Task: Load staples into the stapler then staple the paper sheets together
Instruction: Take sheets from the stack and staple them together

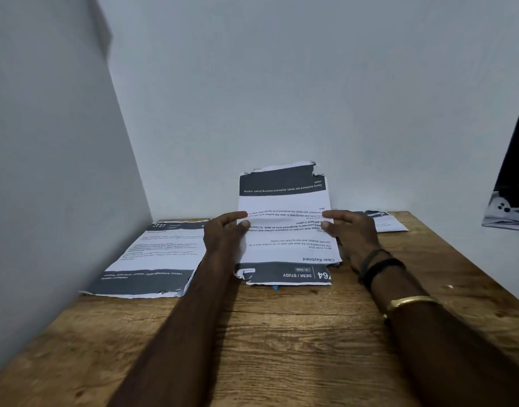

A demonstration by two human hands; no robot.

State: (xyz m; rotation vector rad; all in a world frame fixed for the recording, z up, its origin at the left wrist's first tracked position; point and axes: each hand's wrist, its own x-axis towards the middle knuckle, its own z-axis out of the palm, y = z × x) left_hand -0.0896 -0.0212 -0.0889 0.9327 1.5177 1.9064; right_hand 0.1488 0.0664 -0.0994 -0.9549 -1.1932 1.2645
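A stack of printed paper sheets stands upright on its lower edge on the wooden table, text upside down, torn at the top. My left hand grips its left side and my right hand grips its right side. A small blue thing peeks out from under the stack's lower edge. No stapler is in view.
Another printed sheet lies flat at the left by the wall. More paper lies at the back right behind my right hand. A dark object with a white printed part sits at the right edge. Walls close in the left and back.
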